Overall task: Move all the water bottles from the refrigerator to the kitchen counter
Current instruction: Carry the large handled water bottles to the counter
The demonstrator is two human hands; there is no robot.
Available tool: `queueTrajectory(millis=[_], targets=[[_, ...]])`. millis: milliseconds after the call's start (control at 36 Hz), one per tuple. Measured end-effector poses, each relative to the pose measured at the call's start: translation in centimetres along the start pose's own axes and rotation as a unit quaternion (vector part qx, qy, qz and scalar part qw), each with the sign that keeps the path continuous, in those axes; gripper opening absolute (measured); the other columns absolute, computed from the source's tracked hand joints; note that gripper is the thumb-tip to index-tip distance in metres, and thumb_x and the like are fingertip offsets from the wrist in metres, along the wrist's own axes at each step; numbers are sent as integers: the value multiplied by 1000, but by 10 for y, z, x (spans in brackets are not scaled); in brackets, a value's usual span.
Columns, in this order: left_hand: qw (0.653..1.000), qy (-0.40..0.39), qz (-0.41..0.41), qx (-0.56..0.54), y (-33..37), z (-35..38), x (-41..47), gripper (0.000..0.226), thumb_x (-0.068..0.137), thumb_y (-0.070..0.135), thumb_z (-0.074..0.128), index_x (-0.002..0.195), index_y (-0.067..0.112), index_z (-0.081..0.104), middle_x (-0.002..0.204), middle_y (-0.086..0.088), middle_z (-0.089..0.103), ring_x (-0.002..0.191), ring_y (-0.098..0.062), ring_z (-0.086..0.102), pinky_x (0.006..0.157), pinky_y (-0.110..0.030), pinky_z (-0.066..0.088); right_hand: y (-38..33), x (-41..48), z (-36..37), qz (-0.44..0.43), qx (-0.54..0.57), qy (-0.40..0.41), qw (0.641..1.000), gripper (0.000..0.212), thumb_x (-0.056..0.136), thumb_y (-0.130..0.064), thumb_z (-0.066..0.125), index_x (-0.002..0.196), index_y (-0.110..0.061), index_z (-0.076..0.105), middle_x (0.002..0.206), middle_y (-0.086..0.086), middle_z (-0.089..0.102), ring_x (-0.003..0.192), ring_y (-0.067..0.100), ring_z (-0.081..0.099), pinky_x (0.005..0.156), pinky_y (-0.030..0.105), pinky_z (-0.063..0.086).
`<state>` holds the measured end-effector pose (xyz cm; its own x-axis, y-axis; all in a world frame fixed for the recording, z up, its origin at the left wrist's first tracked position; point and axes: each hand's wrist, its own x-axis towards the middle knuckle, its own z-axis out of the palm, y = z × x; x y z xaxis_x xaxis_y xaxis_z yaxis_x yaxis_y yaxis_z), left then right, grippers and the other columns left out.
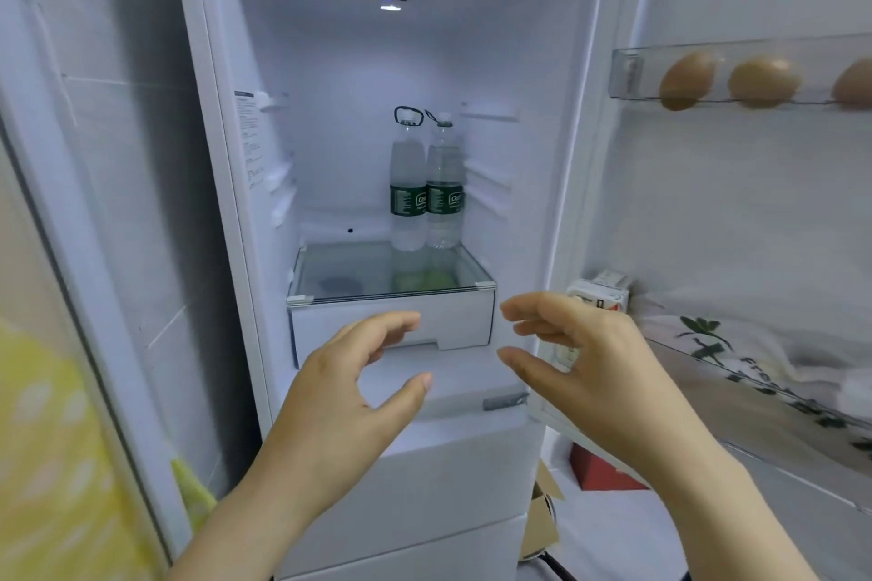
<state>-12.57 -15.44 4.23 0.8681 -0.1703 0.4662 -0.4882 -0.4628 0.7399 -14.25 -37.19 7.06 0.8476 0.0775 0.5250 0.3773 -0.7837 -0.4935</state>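
Fridge (330, 61) door standing open. Two bottles (426, 184) standing upright, touching, at the back edge of the glass shelf (391, 293). Left hand (349, 396) and right hand (580, 359) hovering before the shelf's front edge, fingers loosely spread, holding nothing. Step looks like reaching in; next likely needs one grip per bottle.

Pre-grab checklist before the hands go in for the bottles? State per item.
1. Door swung open, way to the shelf free: ok.
2. Left bottle and right bottle upright, side by side at the back of the glass shelf: ok.
3. Left hand empty, fingers relaxed, in front of the drawer: ok.
4. Right hand empty, fingers relaxed: ok.
5. Caps screwed tight: cannot tell, too small and blurred.
6. Counter free to take the bottles: cannot tell, not in view.
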Motion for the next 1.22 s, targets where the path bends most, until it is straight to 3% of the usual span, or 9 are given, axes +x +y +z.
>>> queueTrajectory(millis=[222,583,778,944,1056,1222], targets=[[1000,8,-1,4,-35,-1,46,40,80,31,70,115,46,57,115,37,55,112,16,48,95,-11,37,15,53,32,-6,-2,-14,1000,34,81,-34,70,114,-33,63,102,-22,66,99,-7,59,91,16,48],[998,50,-13,21,-73,14,140,41,80,22,72,114,40,59,117,28,60,113,11,52,100,-17,40,71,156,75,-26,50,-29,998,36,83,-34,69,118,-32,61,108,-25,63,102,-11,56,91,8,44],[996,72,-21,43,-93,32,185,39,74,38,71,110,46,58,116,26,61,109,6,56,98,-20,43,104,199,96,-38,74,-18,996,35,82,-32,70,116,-29,63,107,-22,66,101,-7,60,93,26,50],[995,75,-21,56,-110,37,215,41,70,38,65,110,43,58,116,24,62,109,7,56,96,-14,43,122,227,118,-27,91,-2,995,33,81,-29,71,113,-28,64,103,-22,67,98,-5,61,89,29,52],[994,78,-24,66,-125,36,233,41,78,28,74,113,42,57,118,25,60,110,11,53,95,-5,38,128,244,133,-18,99,-3,995,33,81,-27,72,113,-27,65,103,-20,67,99,-3,62,91,30,52],[993,67,-12,94,-147,31,264,43,81,30,71,121,34,58,120,24,58,114,8,52,98,-16,40,135,269,149,-4,79,-12,997,35,82,-30,71,117,-28,64,105,-19,66,100,-5,60,93,27,51]])
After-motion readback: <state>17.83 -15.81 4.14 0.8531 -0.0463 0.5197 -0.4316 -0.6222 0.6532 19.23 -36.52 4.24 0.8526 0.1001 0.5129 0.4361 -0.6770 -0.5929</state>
